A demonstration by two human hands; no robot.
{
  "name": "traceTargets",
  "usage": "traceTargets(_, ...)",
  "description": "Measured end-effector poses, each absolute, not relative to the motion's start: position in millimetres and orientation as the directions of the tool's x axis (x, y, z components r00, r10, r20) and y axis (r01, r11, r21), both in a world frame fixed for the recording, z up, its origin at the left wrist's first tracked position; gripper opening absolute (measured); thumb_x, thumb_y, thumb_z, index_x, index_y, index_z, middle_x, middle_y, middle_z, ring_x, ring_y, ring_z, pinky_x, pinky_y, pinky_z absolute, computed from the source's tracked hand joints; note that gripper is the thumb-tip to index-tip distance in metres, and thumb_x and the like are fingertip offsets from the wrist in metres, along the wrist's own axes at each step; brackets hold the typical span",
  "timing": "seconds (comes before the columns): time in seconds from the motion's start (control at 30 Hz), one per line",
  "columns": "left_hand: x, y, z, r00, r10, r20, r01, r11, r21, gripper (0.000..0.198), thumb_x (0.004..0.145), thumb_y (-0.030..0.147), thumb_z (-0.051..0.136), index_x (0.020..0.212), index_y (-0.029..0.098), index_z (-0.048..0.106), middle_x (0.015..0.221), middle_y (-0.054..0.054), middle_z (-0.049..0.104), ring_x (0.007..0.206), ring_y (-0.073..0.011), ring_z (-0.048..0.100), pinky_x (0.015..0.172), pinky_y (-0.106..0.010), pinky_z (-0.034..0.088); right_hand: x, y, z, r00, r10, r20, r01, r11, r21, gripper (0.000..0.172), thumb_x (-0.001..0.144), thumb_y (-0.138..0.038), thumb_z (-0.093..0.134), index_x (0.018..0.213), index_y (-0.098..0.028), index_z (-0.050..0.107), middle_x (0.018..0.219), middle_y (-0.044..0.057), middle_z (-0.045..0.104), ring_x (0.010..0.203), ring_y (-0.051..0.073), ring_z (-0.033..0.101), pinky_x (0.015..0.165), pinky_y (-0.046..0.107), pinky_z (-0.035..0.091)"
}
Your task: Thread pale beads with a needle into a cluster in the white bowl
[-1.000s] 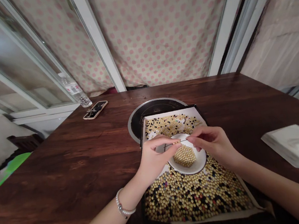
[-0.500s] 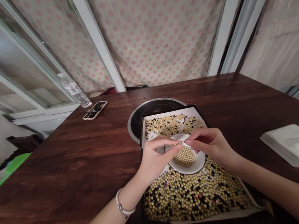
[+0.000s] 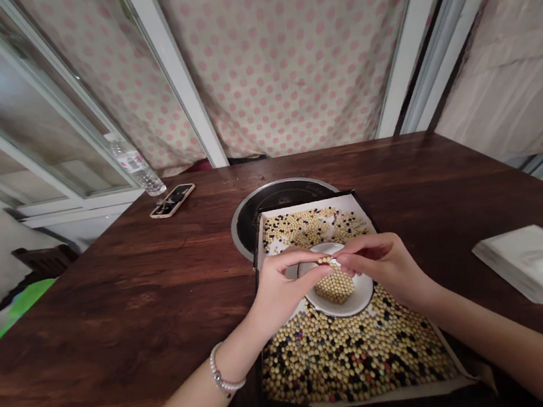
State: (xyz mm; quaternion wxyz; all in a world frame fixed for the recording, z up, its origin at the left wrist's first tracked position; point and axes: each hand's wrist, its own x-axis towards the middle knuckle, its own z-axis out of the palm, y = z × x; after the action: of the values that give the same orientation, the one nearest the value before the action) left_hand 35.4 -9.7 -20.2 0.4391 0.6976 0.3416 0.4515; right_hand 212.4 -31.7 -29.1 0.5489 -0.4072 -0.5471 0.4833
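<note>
Over the dark wooden bench [image 3: 113, 300], you are pinching a short string of beads [image 3: 327, 262] between your left grip [image 3: 286, 286] and right grip [image 3: 384, 265], both closed on it from either side. Its length is running crosswise, just above a heap of beads [image 3: 334, 287] in a white bowl [image 3: 363, 302], which is sitting in a tray [image 3: 306, 201].

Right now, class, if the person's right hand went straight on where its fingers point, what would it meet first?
The short row of cream round beads pinched at the left hand's fingertips, just ahead of the right hand; from above, I cannot tell whether they touch.
</note>
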Motion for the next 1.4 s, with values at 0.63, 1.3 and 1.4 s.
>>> traceTargets(0.63, 34.0, -10.5, -19.3, 0.278, 0.9, 0.336, 0.134, -0.383, 0.914, 0.009, 0.073, 0.019, 0.069, 0.08, 0.022, 0.072, 0.079, -0.002, 0.073, 0.074, -0.0158, 0.066, 0.072, -0.031, 0.053, 212.4, -30.7, -26.3, 0.002, 0.986, 0.169, -0.063, 0.169, -0.984, 0.006, 0.067, -0.023, 0.069, 0.062, -0.021, 0.068, 0.052, -0.001, 0.059, 0.049, 0.009, 0.051, 0.047, 0.024, 0.043)
traceTargets(1.3, 34.2, -11.3, -20.5, 0.31, 0.885, 0.348, 0.168, -0.411, 0.896, 0.009, 0.072, 0.02, 0.069, 0.079, 0.022, 0.073, 0.077, -0.004, 0.073, 0.072, -0.0163, 0.066, 0.069, -0.032, 0.053, 213.4, -30.6, -32.7, -0.044, 0.979, 0.199, -0.091, 0.195, -0.977, 0.003, 0.068, -0.02, 0.071, 0.068, -0.024, 0.071, 0.063, 0.0, 0.068, 0.056, 0.011, 0.059, 0.055, 0.026, 0.049)
traceTargets(1.4, 34.6, -10.8, -20.6, 0.336, 0.869, 0.362, 0.146, -0.428, 0.892, 0.008, 0.073, 0.021, 0.069, 0.079, 0.022, 0.073, 0.079, -0.004, 0.073, 0.072, -0.0166, 0.066, 0.07, -0.033, 0.053, 213.1, -30.5, -32.8, -0.06, 0.975, 0.214, -0.121, 0.206, -0.971, 0.006, 0.067, -0.02, 0.072, 0.07, -0.025, 0.072, 0.07, 0.001, 0.071, 0.064, 0.014, 0.063, 0.062, 0.03, 0.052)
